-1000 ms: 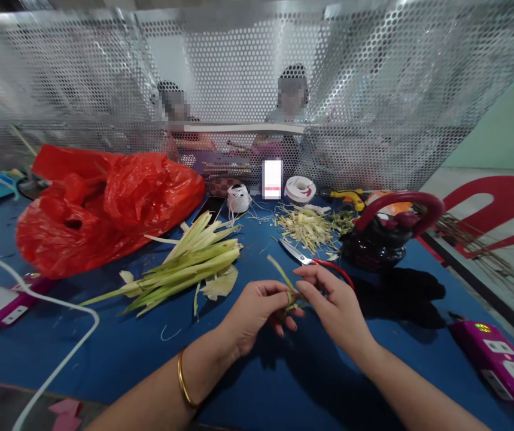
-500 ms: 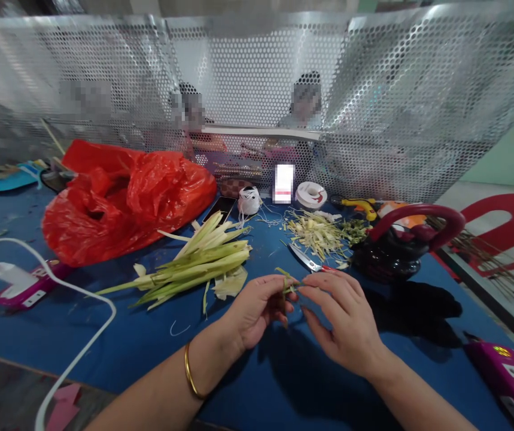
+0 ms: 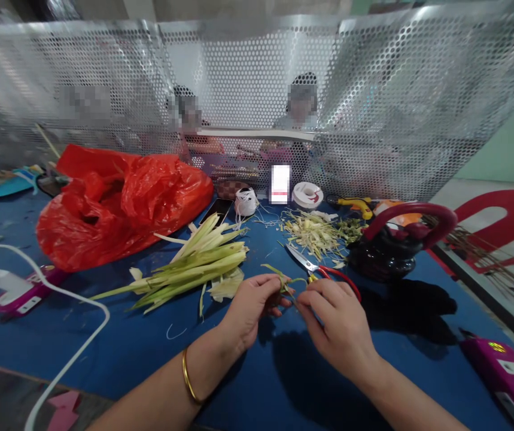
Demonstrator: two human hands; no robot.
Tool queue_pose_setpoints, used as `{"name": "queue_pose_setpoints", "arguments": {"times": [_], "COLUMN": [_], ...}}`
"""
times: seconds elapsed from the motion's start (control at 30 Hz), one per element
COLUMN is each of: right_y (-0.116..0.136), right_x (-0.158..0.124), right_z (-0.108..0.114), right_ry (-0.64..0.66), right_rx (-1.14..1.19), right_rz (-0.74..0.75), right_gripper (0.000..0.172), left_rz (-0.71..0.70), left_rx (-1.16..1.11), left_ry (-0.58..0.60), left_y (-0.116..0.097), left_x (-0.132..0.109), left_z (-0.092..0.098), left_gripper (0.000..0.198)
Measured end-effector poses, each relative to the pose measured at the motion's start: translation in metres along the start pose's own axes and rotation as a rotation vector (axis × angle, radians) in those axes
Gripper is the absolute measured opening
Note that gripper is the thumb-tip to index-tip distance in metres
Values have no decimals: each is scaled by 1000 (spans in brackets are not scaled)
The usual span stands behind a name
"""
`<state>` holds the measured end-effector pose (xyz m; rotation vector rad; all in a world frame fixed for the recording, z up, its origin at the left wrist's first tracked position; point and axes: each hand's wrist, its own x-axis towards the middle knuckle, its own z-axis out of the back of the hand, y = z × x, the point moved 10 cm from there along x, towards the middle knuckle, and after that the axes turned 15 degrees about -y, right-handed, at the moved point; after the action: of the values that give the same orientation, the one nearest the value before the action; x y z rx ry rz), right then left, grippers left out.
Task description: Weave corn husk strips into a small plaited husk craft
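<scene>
My left hand (image 3: 248, 308) pinches a small knotted piece of green leaf strip (image 3: 285, 284) between thumb and fingers. Thin ends of the strip stick out to either side. Close beside it, my right hand (image 3: 340, 323) has its thumb and forefinger pressed together at an end of the strip; the exact grip is partly hidden. Just beyond the right hand lie scissors (image 3: 300, 257) with red handles, their blades pointing away to the left. A bundle of long pale-green husk-like leaves (image 3: 194, 272) rests left of my hands. Past the scissors is a heap of leaf trimmings (image 3: 313, 233).
A crumpled red plastic bag (image 3: 122, 203) fills the back left. At the back stand white string (image 3: 245, 202), a ribbon spool (image 3: 307, 195) and a lit phone (image 3: 280, 182). A dark pot (image 3: 382, 257) is at right; purple power strips (image 3: 503, 374) lie at both sides. People sit behind the perforated screen.
My right hand has drawn slightly down with its fingers closing, uncovering the scissors' red handles. The strip's ends now show more clearly. The view has shifted a little.
</scene>
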<state>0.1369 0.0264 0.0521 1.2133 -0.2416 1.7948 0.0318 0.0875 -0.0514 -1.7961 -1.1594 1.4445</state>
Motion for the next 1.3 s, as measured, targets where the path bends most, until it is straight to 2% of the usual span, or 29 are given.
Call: {"name": "queue_pose_setpoints", "arguments": {"times": [0.07,0.13,0.2,0.3,0.37,0.43,0.53,0.63,0.73,0.87,0.93,1.0,1.07,1.2,1.3], "right_y": [-20,-41,-57,-72,-82,-88,-86,-81,-82,-88,-87,-79,-63,-17,0], "right_x": [-7,-22,-41,-59,-62,-60,-50,-43,-43,-42,-38,-28,-14,6,7], "right_z": [-15,-33,-49,-57,-51,-43,-33,-28,-28,-18,-14,-11,-5,12,13], "right_ry": [100,194,231,105,-53,-174,-245,-264,-267,-307,-250,-133,-51,-49,-61], "right_rx": [166,368,594,858,914,922,935,944,938,784,661,528,370,-41,-257], "right_rz": [-257,-590,-926,-1300,-1409,-1421,-1344,-1262,-1241,-1144,-1043,-883,-618,11,235], "right_gripper": [24,29,31,35,34,29,25,22,22,15,12,11,12,22,28], "left_rz": [20,50,66,59,52,47,51,53,59,85,103,117,133,175,200], "left_rx": [-16,-28,-21,23,50,70,101,119,116,105,93,78,59,7,-21], "left_ry": [-7,9,48,114,134,138,140,146,142,156,171,185,192,168,150], "left_y": [2,4,5,6,7,7,10,11,11,14,16,17,16,15,15], "left_x": [1,0,-2,-7,-9,-10,-10,-10,-10,-10,-10,-10,-11,-12,-12], "left_z": [0,-1,-5,-11,-13,-13,-14,-14,-14,-14,-15,-16,-16,-14,-12], "left_gripper": [17,15,14,14,14,15,18,19,18,17,18,18,18,18,19]}}
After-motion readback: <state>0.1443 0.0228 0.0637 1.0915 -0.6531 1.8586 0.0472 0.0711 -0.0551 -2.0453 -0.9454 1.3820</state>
